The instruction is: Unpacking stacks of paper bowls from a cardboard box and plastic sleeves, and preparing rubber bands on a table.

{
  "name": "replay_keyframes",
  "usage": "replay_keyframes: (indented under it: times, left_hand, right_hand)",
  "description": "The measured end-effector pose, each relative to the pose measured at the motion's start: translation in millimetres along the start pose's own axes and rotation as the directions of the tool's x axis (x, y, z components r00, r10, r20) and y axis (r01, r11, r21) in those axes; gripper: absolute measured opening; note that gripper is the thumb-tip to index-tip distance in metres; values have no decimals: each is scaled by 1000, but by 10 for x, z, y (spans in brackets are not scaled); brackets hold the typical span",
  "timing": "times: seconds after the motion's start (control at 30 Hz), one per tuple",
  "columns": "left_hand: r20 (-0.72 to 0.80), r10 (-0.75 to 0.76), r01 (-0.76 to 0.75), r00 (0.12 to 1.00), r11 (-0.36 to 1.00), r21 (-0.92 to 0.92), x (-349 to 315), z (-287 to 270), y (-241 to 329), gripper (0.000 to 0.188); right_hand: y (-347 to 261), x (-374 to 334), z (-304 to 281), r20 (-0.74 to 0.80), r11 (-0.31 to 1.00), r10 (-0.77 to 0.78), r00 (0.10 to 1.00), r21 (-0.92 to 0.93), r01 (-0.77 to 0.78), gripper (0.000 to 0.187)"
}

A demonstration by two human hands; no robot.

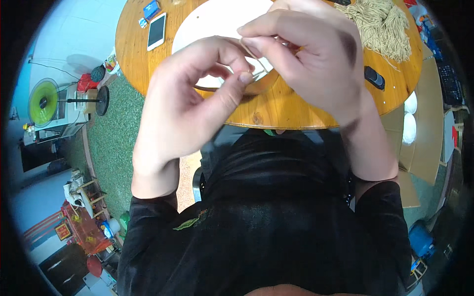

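Above the near part of a round wooden table [132,54], my two hands are close together. My left hand [190,93] pinches a thin beige cord [260,64] between thumb and forefinger. My right hand [316,59], a little higher and to the right, pinches the same cord, with a short stretch showing between the fingertips. Under the hands lies a white round board or plate [217,22], partly covered by them. At the far right of the table, a loose heap of beige yarn [380,29] has strands hanging toward me.
A white smartphone [157,32] and a small blue packet [151,9] lie at the table's left. A small black oval object [374,78] sits near the right edge. A green-bladed fan [43,102] stands off to the left, and flat cardboard [429,123] is on the right.
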State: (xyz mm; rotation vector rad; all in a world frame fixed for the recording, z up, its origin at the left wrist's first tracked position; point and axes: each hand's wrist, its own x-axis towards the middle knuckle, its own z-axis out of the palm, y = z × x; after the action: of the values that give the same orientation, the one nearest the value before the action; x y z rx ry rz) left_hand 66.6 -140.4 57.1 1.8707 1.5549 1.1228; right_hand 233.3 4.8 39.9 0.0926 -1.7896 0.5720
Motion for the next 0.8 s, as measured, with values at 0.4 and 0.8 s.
replay_keyframes:
  times: [0.4,0.8]
  left_hand:
    - [141,-309,339,941,873,-351,147,-43,21,8]
    - [91,-268,283,959,902,-326,324,48,0,11]
  right_hand:
    - [-74,-260,-9,101,955,234,967,-209,-209,19]
    - [-320,-771,-97,-69,898,436,897,-32,-439,24]
